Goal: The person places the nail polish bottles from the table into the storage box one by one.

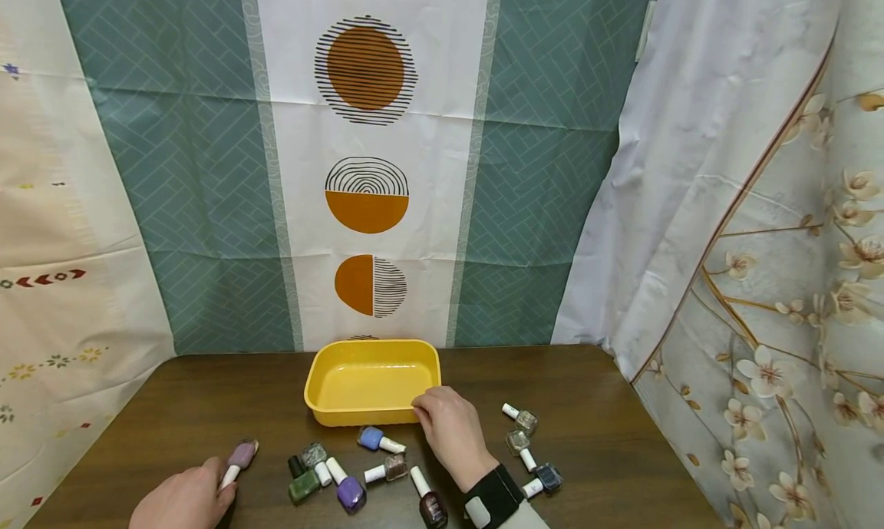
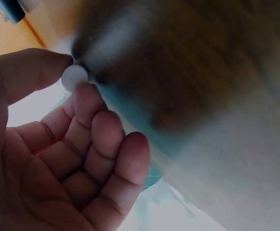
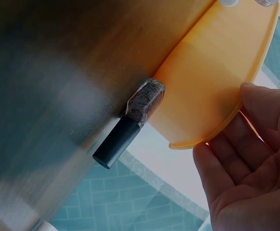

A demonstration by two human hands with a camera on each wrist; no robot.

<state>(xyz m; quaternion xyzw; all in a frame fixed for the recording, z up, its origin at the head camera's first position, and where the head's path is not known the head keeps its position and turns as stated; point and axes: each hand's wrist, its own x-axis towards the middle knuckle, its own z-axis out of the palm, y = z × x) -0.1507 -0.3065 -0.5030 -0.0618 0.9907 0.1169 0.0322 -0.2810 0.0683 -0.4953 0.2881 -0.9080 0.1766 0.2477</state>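
On my feed, the left hand has its grip pinched narrow on the white cap of a mauve bottle, at the tabletop's left. The right hand's grip pinches the yellow tray by its near right corner. I'd want both pinches firm but light. Bare room lies left of the tray; 6 bottles crowd its near side.

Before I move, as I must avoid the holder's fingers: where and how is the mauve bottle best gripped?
Probably pinched by its mauve body, coming from the far right: the left hand pinches the slim white cap, leaving the wider body exposed and pointing away from the person.
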